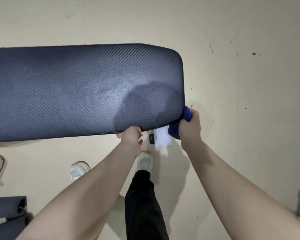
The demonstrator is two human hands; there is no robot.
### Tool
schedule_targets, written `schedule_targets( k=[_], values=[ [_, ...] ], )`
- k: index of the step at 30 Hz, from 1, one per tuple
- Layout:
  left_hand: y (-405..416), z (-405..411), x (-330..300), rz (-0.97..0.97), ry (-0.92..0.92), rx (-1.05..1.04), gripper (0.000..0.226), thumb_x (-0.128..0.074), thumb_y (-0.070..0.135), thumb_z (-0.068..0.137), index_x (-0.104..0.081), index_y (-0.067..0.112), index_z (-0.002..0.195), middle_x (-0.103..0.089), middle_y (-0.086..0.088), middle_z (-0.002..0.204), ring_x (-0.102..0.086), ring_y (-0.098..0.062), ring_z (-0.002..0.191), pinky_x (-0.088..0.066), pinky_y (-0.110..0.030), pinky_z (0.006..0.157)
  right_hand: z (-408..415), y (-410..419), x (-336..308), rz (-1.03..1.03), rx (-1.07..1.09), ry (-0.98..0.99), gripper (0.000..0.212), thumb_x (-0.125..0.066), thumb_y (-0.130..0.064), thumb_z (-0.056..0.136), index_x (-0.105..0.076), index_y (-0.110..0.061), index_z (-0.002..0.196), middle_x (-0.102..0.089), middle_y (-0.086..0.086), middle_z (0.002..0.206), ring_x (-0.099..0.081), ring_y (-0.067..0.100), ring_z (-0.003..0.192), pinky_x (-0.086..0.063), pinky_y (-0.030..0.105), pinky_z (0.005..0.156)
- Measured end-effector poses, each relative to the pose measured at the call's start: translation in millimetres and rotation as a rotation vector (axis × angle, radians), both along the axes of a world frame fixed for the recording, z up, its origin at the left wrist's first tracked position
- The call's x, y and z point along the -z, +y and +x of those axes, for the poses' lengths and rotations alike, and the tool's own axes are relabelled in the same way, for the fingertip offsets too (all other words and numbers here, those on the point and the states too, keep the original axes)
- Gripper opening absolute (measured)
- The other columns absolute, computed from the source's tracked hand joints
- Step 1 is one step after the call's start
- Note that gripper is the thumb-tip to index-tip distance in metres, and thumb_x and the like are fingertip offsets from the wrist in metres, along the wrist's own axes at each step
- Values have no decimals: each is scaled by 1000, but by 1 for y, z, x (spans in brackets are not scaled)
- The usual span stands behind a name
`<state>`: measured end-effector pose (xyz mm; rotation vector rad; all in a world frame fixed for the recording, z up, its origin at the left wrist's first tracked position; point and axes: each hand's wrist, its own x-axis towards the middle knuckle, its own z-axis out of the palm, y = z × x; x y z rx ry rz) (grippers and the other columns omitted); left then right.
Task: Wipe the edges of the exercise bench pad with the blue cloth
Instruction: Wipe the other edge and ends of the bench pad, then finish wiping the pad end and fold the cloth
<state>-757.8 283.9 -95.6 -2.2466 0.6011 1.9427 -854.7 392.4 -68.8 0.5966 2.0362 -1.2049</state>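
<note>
The person's left hand is curling round the near edge of the bench pad, probably steadying it, while the right hand is gripping the bunched blue cloth and pressing it against the pad's near right corner; looks like edge wiping is underway; the small black tag and white paper underneath aren't showing anything readable

Looking down on a dark bench pad with a diagonal weave, spanning the frame's left and centre. Left hand gripping its lower edge, fingers tucked out of sight underneath. Right hand clutching the blue cloth against the pad's lower right corner. Below, pale floor, white shoes (one at lower centre), a white paper.
</note>
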Motion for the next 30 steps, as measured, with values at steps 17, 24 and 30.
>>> schedule_targets(
  k=[17,24,30],
  values=[
    [-159,204,-86,-263,133,-168,40,-23,41,101,-58,21,100,-53,-2,113,-47,-16,101,-33,-32,104,181,-243,-110,-264,-696,-359,25,-36,11,84,-54,-6,85,-50,4,71,-45,13,57,-37,14,47],
    [-243,377,-119,-247,514,-319,48,-18,58,97,-53,43,126,-65,2,118,-60,-24,107,-41,-39,104,340,-354,-123,-241,-1126,-416,19,-48,-8,69,-55,-20,82,-62,13,81,-56,27,72,-41,29,57],
    [-294,526,-102,-289,561,-624,46,-33,50,98,-58,27,128,-63,-2,127,-63,-26,113,-58,-37,77,490,-441,-103,-208,-1492,-516,29,-45,3,77,-60,-21,83,-65,11,89,-63,27,86,-48,30,74]
  ],
)
